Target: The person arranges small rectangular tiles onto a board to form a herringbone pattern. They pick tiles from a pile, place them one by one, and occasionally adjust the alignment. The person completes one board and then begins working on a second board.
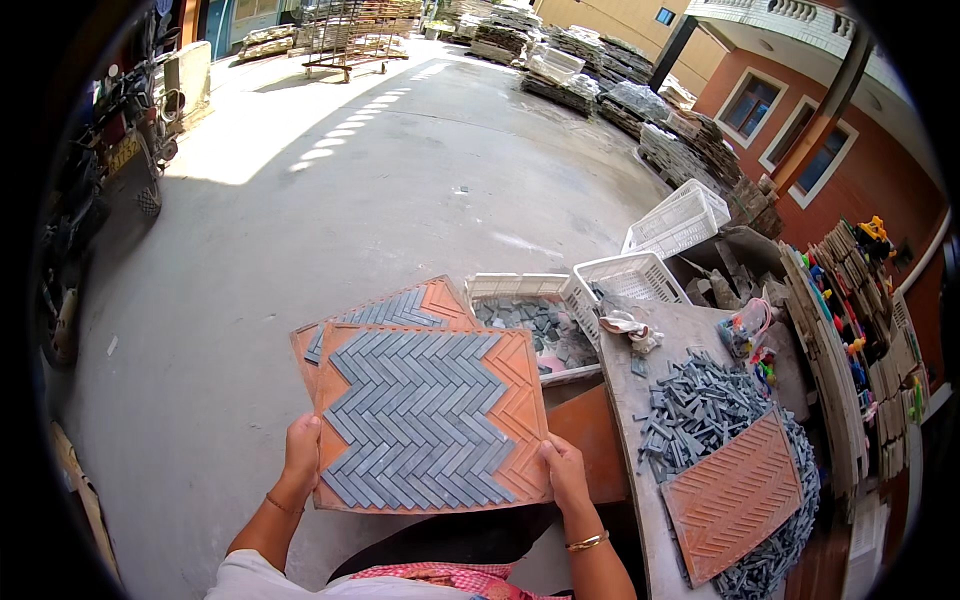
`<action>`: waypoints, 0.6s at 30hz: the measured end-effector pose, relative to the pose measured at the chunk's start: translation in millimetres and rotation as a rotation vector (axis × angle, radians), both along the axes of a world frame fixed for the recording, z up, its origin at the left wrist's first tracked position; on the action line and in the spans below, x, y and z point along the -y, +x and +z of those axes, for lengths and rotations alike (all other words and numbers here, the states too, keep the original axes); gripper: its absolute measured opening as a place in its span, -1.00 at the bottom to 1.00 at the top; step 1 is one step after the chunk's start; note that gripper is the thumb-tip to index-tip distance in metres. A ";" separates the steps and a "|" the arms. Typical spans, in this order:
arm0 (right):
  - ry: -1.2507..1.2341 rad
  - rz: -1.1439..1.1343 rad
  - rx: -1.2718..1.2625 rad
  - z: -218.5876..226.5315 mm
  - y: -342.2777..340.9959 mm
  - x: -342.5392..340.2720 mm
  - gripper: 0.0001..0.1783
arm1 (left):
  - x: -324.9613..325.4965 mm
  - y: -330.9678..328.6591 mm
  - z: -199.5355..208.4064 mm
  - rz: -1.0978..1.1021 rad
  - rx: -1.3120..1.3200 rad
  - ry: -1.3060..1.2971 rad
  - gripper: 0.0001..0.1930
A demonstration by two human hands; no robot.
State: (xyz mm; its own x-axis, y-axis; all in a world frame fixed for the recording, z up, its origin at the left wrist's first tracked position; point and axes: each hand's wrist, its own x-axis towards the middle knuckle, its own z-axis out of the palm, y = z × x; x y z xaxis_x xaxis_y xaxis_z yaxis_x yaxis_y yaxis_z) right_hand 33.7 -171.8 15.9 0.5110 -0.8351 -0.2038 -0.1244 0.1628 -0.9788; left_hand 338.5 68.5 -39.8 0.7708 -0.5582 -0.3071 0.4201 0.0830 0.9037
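Left hand (302, 450) and right hand (567, 470) grip the tiled tray (420, 420) by opposite edges — likely a carry, the next move wanting it level.

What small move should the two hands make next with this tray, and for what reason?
Probably lower the held tray, kept level, onto the similar tray behind it. The left hand and right hand grip its opposite sides; tilting might disturb its herringbone of grey strips; and the similar tray also carries strips, so stacking seems sensible. Whether the trays touch, I cannot tell.
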 end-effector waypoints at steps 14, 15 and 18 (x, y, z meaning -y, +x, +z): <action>-0.456 0.190 -0.442 -43.8 134.7 129.5 -0.68 | -7.2 16.4 -48.2 0.102 0.639 0.502 -0.70; -0.460 0.194 -0.445 -45.1 141.0 133.2 -0.68 | -8.3 16.5 -44.8 0.095 0.615 0.511 -0.69; -0.546 0.155 -0.424 -49.9 148.1 140.7 -0.70 | -1.5 13.9 -31.6 0.051 0.581 0.515 -0.68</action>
